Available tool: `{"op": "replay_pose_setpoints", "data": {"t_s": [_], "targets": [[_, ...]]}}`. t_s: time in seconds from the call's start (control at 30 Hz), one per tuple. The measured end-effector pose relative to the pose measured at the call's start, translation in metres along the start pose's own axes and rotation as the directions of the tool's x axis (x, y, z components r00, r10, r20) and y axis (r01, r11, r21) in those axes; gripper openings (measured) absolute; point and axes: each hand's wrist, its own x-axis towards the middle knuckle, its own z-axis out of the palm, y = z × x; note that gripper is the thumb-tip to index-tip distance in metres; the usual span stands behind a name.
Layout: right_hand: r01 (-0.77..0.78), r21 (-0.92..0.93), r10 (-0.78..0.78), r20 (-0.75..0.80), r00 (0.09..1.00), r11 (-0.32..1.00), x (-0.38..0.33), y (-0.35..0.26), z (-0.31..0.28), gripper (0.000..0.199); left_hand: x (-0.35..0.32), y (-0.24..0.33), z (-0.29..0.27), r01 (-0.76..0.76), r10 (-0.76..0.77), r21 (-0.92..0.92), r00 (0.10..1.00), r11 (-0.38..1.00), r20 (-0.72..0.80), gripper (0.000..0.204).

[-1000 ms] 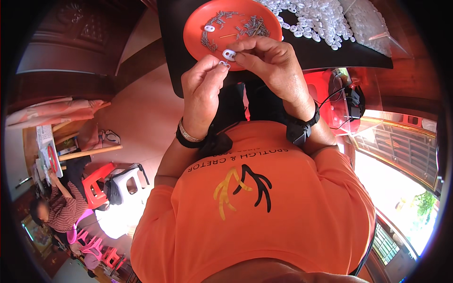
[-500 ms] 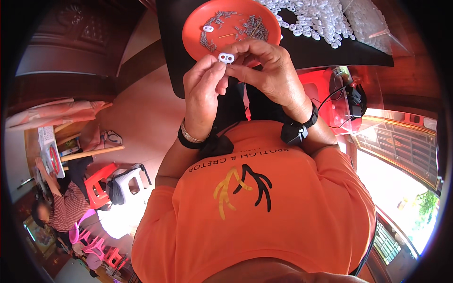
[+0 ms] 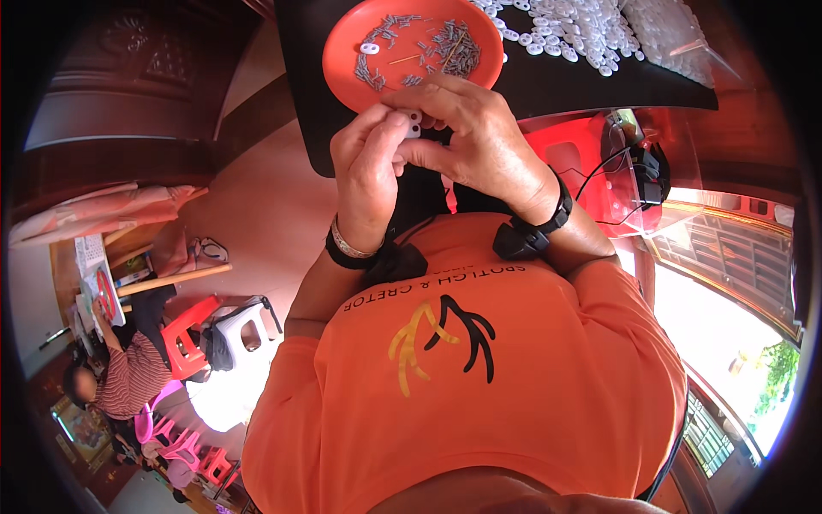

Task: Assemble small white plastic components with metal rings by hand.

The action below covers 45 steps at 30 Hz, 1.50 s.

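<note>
Close to the near rim of an orange-red plate (image 3: 341, 80), both hands meet around a small white plastic piece with two dark holes (image 3: 413, 130). My left hand (image 3: 366, 163) pinches it between thumb and fingers. My right hand (image 3: 479, 141) curls over its other side, thumb below and fingers above, closed on it too. Fingers cover part of the piece, and anything smaller in them cannot be made out. Small grey pins (image 3: 461, 56) lie scattered in the plate, along with thin yellowish sticks (image 3: 404, 59) and another white oval two-hole piece (image 3: 369, 49).
Many white oval pieces (image 3: 569, 26) lie loose on the black table (image 3: 599, 94), beside a clear bag (image 3: 664, 38) full of them. At right, a red plastic stool (image 3: 565, 158) carries black devices and cables. Another person (image 3: 128, 377) sits far left near stools.
The white piece has turned and sits deeper between the fingers. My right hand has come closer over it, and the plate appears slightly farther left and up.
</note>
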Motion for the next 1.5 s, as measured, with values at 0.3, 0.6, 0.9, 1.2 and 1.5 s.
{"op": "replay_pose_setpoints", "data": {"t_s": [0.3, 0.6, 0.9, 1.2, 1.5], "targets": [[0.006, 0.026, -0.006, 0.004, 1.0, 1.0, -0.003, 0.002, 0.001, 0.034, -0.001, -0.007, -0.008, -0.013, 0.013, -0.006, 1.0, 1.0, -0.014, 0.028], [-0.046, 0.048, 0.046, 0.004, 0.999, 0.998, -0.005, 0.0, 0.002, 0.027, -0.002, -0.008, -0.01, -0.068, 0.067, 0.027, 0.997, 0.997, 0.041, 0.023], [0.005, 0.037, -0.003, -0.035, 0.999, 0.999, -0.007, 0.003, 0.003, 0.017, -0.003, -0.007, -0.002, -0.076, 0.078, 0.066, 0.996, 0.995, -0.038, 0.027], [0.036, -0.02, -0.035, 0.043, 0.998, 0.999, -0.001, -0.002, -0.008, 0.026, -0.004, -0.01, -0.001, -0.041, 0.041, 0.0, 0.998, 0.999, -0.054, 0.024], [-0.172, -0.675, -0.224, -0.458, 0.86, 0.717, 0.078, 0.001, -0.191, 0.033, -0.004, -0.013, -0.018, -0.113, 0.112, -0.026, 0.993, 0.993, -0.024, 0.026]]}}
